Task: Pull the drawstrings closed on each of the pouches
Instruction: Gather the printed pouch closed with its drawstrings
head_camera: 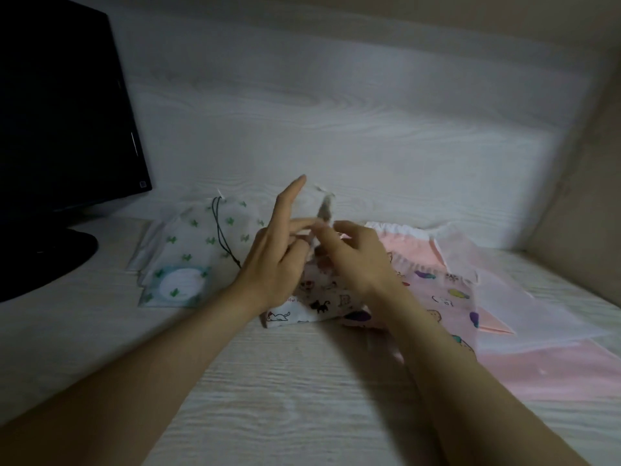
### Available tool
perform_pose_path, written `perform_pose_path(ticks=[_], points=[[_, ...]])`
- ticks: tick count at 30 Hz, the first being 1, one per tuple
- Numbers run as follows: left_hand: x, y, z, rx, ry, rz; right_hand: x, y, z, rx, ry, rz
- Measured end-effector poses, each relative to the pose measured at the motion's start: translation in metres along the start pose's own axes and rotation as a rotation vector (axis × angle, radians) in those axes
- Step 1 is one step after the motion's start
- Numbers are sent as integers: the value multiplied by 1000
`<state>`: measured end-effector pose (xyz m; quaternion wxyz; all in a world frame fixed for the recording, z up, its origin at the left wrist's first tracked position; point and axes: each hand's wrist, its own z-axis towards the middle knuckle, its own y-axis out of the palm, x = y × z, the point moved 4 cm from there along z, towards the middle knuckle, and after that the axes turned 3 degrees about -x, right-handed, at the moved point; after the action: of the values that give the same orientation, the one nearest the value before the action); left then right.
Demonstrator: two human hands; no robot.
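Observation:
A white pouch printed with cats stands on the desk between my hands, its gathered top raised. My left hand pinches the pouch's top with thumb and middle fingers while the index finger points up. My right hand pinches the same gathered top from the right side. To the left lies a translucent pouch with green cactus prints, its black drawstring trailing over it. On the right lies a pink pouch with cartoon prints, partly under my right forearm.
A dark monitor on a round black base stands at the left. A translucent white bag and a pink sheet overlap at the right. A pale wood-grain desk meets a back panel and a beige side wall.

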<state>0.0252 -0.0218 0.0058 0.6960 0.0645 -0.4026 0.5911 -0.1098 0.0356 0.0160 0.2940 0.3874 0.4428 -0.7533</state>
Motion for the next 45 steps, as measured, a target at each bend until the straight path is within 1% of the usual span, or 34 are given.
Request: perform_pose_path(ticks=[2, 5, 6, 8, 9, 11, 14, 16, 19, 22, 25, 27, 29, 30, 31, 32, 34, 36, 38, 42, 43, 45], points=[[-2, 0, 1, -10, -20, -45, 3, 6, 2, -34, 3, 72], [-9, -3, 6, 22, -59, -69, 13, 3, 6, -7, -19, 103], [-10, -4, 7, 49, -65, -55, 16, 2, 6, -2, -29, 98], [-12, -6, 8, 103, -76, 51, 16, -2, 6, 7, -33, 128], [-14, -7, 8, 103, -93, 106, 13, -4, 5, 7, -18, 173], [-23, -8, 8, 30, -124, 157, 7, -6, 4, 3, 6, 289], [-32, -11, 8, -61, -115, 197, 7, -6, 8, -5, 10, 461], [-33, -12, 9, -62, -130, 201, 8, -7, 11, 3, -3, 501], [-32, -18, 11, 15, -149, 224, 7, -7, 11, -48, -16, 546], [-35, -26, 11, 152, -180, 214, 10, -9, 7, -112, 31, 413], [-32, -34, 12, 315, -107, 309, 13, -2, -2, -240, 146, 276], [-29, -40, 13, 402, -71, 331, 15, 2, -4, -303, 179, 68], [-29, -42, 14, 456, -73, 330, 15, 2, -2, -324, 148, -185], [-29, -42, 15, 470, -79, 343, 13, 1, -3, -328, 126, -279], [-28, -43, 14, 477, -83, 365, 9, 1, -4, -338, 114, -312], [-27, -42, 14, 476, -92, 381, 7, 1, -7, -368, 118, -282], [-26, -42, 14, 453, -112, 363, 5, 2, -15, -480, 173, -209], [-26, -41, 13, 412, -154, 333, 3, 4, -22, -600, 196, -232], [-22, -38, 12, 366, -218, 331, 5, 8, -24, -662, 195, -234], [-27, -32, 14, 228, -364, 119, 9, 9, -18, -621, 106, -269], [-30, -31, 15, 212, -381, 64, 8, 9, -17, -587, 64, -318], [-34, -31, 15, 216, -410, -29, 7, 8, -11, -461, -28, -480]])
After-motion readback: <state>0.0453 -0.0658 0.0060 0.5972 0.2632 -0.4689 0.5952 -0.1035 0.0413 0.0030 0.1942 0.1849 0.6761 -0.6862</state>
